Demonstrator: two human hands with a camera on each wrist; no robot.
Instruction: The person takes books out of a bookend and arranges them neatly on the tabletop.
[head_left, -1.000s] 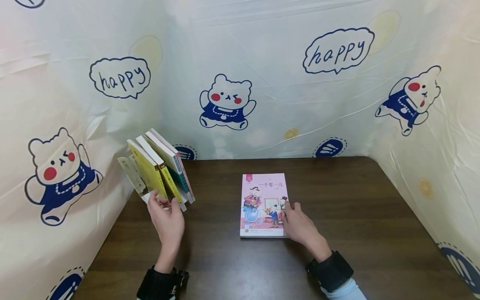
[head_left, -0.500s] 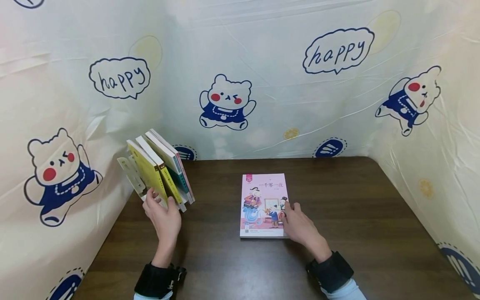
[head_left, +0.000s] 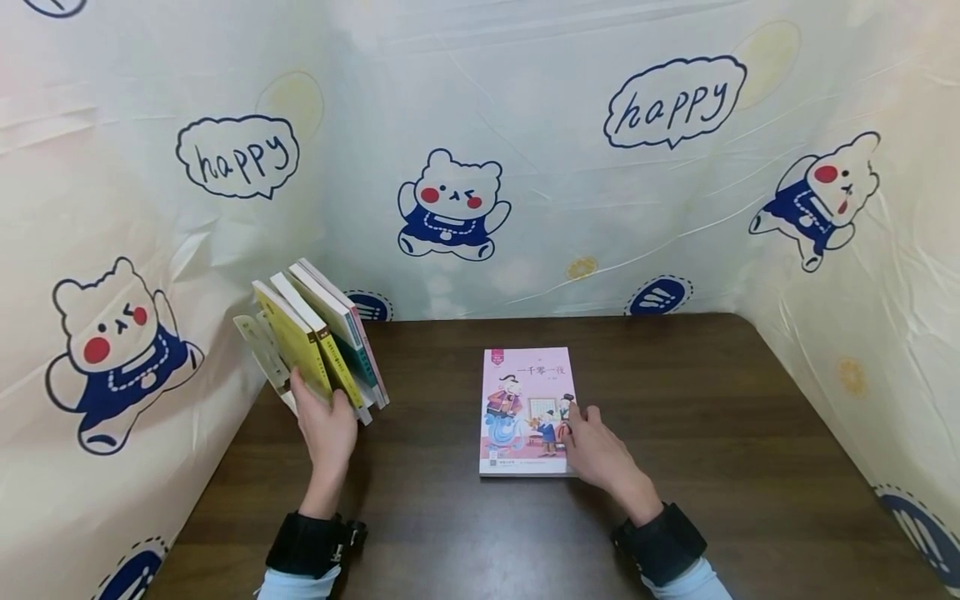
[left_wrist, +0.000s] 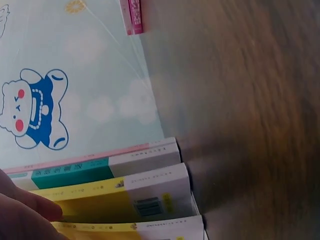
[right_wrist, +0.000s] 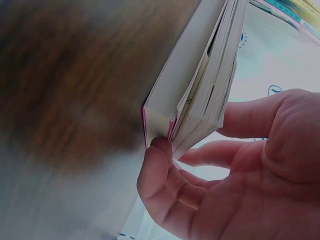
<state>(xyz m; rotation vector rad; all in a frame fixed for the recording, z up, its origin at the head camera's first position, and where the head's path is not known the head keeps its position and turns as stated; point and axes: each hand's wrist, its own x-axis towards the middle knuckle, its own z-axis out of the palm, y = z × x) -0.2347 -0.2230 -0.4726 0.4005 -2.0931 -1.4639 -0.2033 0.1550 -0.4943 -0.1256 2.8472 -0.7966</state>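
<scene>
In the head view, my left hand [head_left: 326, 429] is at the near end of a leaning row of books on the left. It pinches a yellow book [head_left: 288, 333], fingers on its left side. My thumb [left_wrist: 42, 206] lies between this book and a second yellow book [left_wrist: 155, 192]. My right hand [head_left: 600, 450] holds the right edge of a pink picture-covered book [head_left: 525, 417] lying flat mid-table. In the right wrist view, my fingers curl against the corner of its page block [right_wrist: 200, 100]. Those pages show in two blocks, perhaps a second book beneath.
Right of the yellow books lean a green-and-white book [left_wrist: 70, 172] and a thin pink-edged one [left_wrist: 90, 157]. A pale book [head_left: 266, 354] tilts at the row's left end. The brown table [head_left: 675, 400] meets a printed cloth [head_left: 555, 208] behind and at both sides.
My left hand has shifted slightly left, and its fingers have gone from the books' front to the left side of the yellow book. My right hand and the pink book stay put.
</scene>
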